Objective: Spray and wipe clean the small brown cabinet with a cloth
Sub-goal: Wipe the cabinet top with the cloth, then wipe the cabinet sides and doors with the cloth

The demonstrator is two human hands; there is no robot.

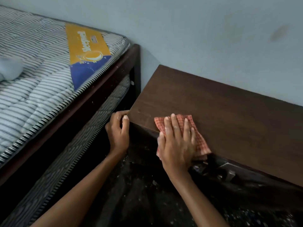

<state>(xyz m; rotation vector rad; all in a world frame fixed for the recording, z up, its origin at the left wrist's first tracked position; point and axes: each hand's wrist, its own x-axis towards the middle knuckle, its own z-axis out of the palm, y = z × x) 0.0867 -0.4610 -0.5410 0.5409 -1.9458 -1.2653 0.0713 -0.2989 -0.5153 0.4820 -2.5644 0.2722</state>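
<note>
- Brown cabinet [213, 112] stands against the wall [196, 30], just beside one bed [105, 82].
- Right hand [177, 145]: flat grip presses one checked cloth [190, 122] on the top.
- Left hand [118, 130]: grip curled on the cabinet's corner.

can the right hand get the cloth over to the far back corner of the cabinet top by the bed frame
Probably yes: the right hand lies flat on the checked cloth, and the cabinet top is bare toward that corner.

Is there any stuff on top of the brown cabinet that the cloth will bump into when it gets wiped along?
Nothing visible does. The right hand presses the checked cloth flat on the near front edge of the cabinet top, and the rest of the top that shows is bare up to the wall. The left hand only holds the cabinet's near corner.
</note>
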